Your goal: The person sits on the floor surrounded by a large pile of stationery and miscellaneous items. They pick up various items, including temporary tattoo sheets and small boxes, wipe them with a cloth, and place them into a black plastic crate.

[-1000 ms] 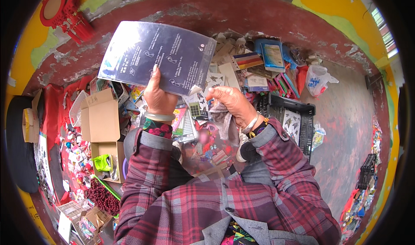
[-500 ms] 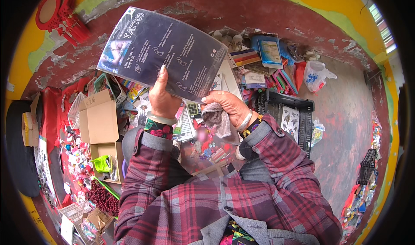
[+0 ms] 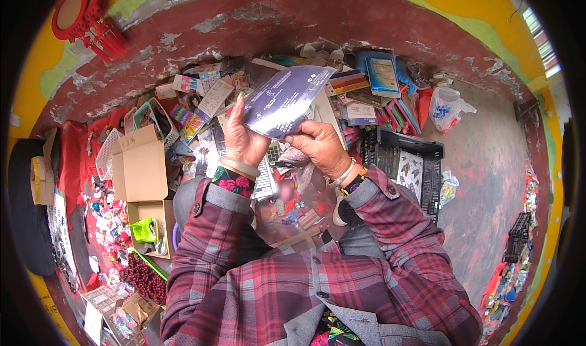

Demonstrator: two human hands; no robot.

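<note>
A dark blue printed sheet in a shiny clear sleeve is held up in front of me, tipped so that light glares off it. My left hand grips its lower left edge, thumb raised and fingers partly hidden behind it. At the lower right corner, my right hand pinches the sheet between thumb and fingers. A crumpled greyish cloth hangs under the right hand, partly covered by it. Beneath both hands lie white papers and small coloured bits on the floor.
An open cardboard box and a white basket stand at left, near dark red beads. To the right is a black plastic crate. Packets, a blue packet and a white plastic bag lie along the red wall.
The sheet has come down and tilted away from me, uncovering packets along the wall. My left hand has shifted slightly right; the cloth is now more hidden below the right hand.
</note>
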